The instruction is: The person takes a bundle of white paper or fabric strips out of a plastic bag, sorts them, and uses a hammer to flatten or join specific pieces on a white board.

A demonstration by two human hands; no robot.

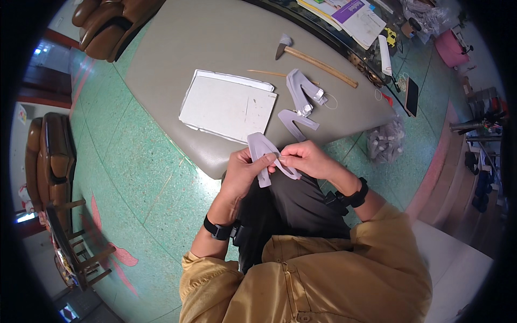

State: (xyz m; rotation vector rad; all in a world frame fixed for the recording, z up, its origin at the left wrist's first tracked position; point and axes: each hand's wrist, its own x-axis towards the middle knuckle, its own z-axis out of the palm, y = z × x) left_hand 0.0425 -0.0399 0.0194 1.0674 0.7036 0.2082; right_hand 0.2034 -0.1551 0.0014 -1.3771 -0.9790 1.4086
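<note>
Above my lap, both hands hold a pale lilac, flat looped strap. My left hand pinches it near the middle, thumb on top. The fingers of my right hand are closed on the strap beside the left thumb; any small piece between the fingertips is too hidden to make out. Just beyond my hands lies a similar V-shaped strap. Farther off are more lilac straps with small whitish pieces on their ends. A white, worn rectangular board lies to the left of them.
On the grey padded surface also lie a wooden-handled hammer and a thin wooden stick. Papers and a phone are at the right, above a filled clear plastic bag. A brown sofa stands at left.
</note>
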